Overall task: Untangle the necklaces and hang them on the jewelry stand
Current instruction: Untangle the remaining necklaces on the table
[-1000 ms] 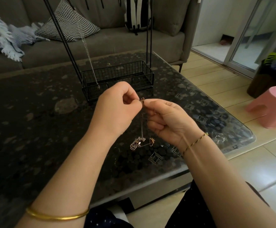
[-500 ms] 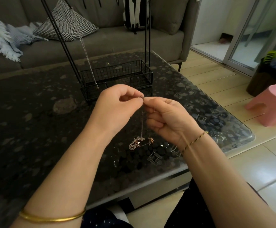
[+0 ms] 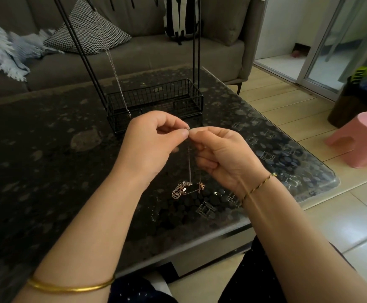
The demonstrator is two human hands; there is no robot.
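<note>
My left hand and my right hand meet above the table, fingertips together, both pinching the top end of a thin necklace chain. The chain hangs down to a small tangle of rose-gold necklaces and pendants lying on the dark glass table. Behind my hands stands the black wire jewelry stand, with a basket base and tall rods. One silver necklace hangs from it, its pendant by the basket's left front.
A grey sofa with a checked cushion and a pale blue throw runs behind the table. A pink stool stands on the tiled floor at right, near the table's rounded corner.
Both hands have stayed together on the chain's top end, with only small finger shifts. The tangle on the table has not moved.
</note>
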